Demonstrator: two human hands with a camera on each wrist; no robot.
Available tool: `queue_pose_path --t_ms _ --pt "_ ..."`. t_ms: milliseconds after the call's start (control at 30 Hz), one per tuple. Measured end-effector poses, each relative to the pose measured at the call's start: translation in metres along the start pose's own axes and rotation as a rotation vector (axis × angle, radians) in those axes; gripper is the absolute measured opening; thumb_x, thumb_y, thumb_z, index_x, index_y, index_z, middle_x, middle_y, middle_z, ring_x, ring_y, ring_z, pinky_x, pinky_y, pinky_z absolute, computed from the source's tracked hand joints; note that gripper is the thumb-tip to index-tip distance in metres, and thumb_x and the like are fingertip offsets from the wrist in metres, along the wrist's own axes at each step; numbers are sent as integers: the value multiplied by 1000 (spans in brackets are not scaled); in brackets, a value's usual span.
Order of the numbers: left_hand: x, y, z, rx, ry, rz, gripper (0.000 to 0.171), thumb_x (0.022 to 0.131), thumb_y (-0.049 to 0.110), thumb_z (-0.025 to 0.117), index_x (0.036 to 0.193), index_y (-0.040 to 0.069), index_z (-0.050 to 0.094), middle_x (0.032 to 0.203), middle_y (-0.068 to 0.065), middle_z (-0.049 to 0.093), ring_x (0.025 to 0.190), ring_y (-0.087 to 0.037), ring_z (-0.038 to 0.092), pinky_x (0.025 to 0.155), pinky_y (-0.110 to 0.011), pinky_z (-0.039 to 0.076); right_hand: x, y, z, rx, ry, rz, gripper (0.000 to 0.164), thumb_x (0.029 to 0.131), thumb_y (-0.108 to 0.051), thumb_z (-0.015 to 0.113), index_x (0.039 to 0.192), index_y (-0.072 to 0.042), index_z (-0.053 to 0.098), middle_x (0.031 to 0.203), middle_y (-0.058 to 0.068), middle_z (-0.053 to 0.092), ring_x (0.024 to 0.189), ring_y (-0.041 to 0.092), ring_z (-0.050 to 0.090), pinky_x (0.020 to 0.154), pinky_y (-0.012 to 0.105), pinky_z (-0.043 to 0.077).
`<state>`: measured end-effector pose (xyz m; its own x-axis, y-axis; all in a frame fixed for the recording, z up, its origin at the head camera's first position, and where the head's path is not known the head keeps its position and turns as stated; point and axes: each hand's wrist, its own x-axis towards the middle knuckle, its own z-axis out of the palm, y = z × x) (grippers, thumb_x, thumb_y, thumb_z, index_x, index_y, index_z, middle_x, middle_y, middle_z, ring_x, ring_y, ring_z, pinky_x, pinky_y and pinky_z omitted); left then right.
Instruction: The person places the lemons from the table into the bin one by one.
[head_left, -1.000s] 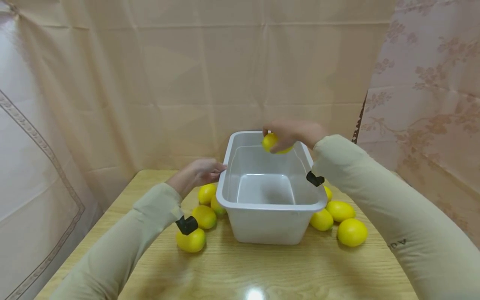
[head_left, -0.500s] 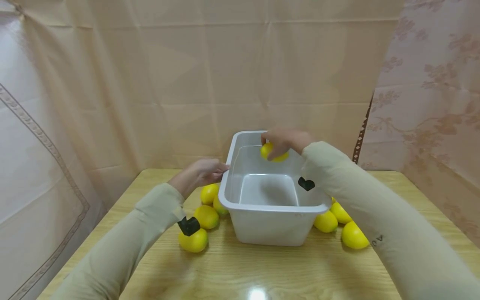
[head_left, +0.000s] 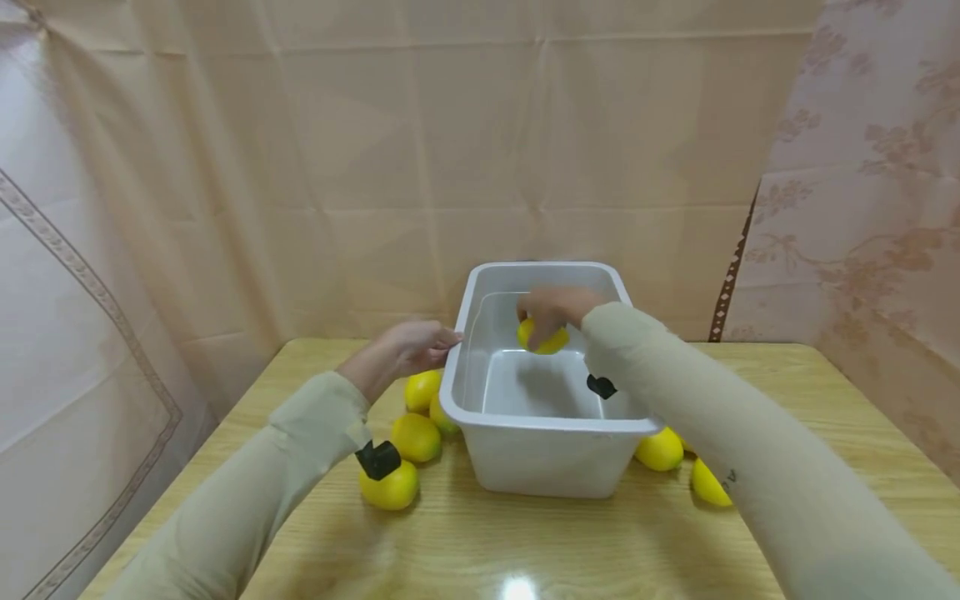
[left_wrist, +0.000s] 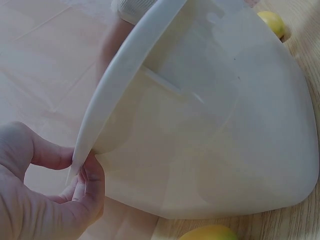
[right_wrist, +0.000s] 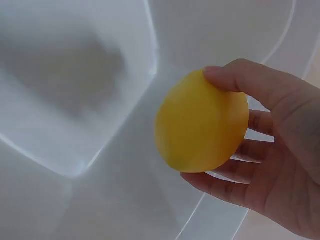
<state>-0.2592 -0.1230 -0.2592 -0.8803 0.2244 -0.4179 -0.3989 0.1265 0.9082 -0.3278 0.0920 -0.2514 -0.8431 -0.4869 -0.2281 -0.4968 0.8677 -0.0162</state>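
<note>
A deep light-grey plastic bin [head_left: 540, 462] stands on the wooden table. Its left rim is pinched between the thumb and fingers of my left hand [head_left: 416, 346], which the left wrist view shows close up. Inside the bin, above its floor, my right hand [head_left: 558, 308] grips a yellow lemon [right_wrist: 200, 127], thumb on one side and fingers curled round the other. No other fruit shows on the part of the bin's floor in view.
Several lemons [head_left: 416, 437] lie on the table left of the bin. More lemons [head_left: 660, 450] lie on its right, partly hidden by my right sleeve. A beige curtain [head_left: 360, 167] hangs behind the wooden table [head_left: 480, 542].
My right hand has carried the lemon from above the bin's far rim down and slightly left into the bin. The left hand keeps its pinch on the rim.
</note>
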Motion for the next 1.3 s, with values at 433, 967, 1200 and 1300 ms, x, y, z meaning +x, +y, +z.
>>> queue_pose_path --t_ms 433,967,1200,1300 --pt "0 -3 1 -22 9 -5 44 98 1 44 139 -11 37 113 -9 47 96 -15 51 116 -33 37 14 -9 11 10 37 -153 45 86 -21 66 126 -3 53 116 16 60 100 27 54 90 38 48" --pt "5 2 4 15 -7 14 38 99 4 44 134 -11 41 104 -6 48 90 -11 51 116 -31 36 -23 3 -52 12 73 -61 40 89 -22 65 125 -5 57 116 17 60 103 29 55 93 42 49" --pt "7 4 1 49 5 10 41 99 6 43 136 -10 39 111 -7 48 92 -10 51 112 -27 40 -46 29 -58 60 133 -129 39 88 -25 69 120 -6 58 114 17 59 103 29 56 90 42 52" --pt "8 5 0 66 0 13 31 99 7 43 128 -7 45 107 -6 48 85 -8 51 96 -20 48 -79 22 -63 41 145 -108 39 88 -17 68 121 -1 55 114 22 58 103 34 56 90 47 51"
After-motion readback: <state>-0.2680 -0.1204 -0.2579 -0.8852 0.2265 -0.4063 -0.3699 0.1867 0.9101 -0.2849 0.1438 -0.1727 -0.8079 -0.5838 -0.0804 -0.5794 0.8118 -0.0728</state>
